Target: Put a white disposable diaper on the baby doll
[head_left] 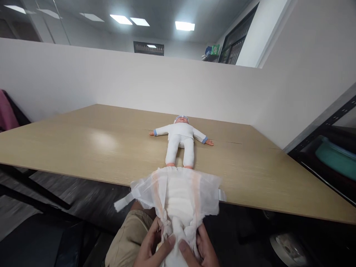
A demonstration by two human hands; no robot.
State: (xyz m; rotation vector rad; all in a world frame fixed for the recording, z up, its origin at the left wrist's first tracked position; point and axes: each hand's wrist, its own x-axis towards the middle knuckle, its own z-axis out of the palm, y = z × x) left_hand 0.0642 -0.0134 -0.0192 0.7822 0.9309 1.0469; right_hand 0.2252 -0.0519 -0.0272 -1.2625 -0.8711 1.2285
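Observation:
An unfolded white diaper spreads out in front of me, its far end at the front edge of the table and its side tabs splayed out. My left hand grips its near left side, thumb on top. On the near right side my right hand holds it the same way, thumb pressed on the padding. Between the hands the padding is bunched and creased. Beyond it a baby doll in white clothes with blue cuffs lies on its back, arms spread, feet towards me.
The wooden table reaches back to a low white partition. At right stands a black metal rack with a teal item on it. A dark chair is at lower left, and pink cloth hangs at far left.

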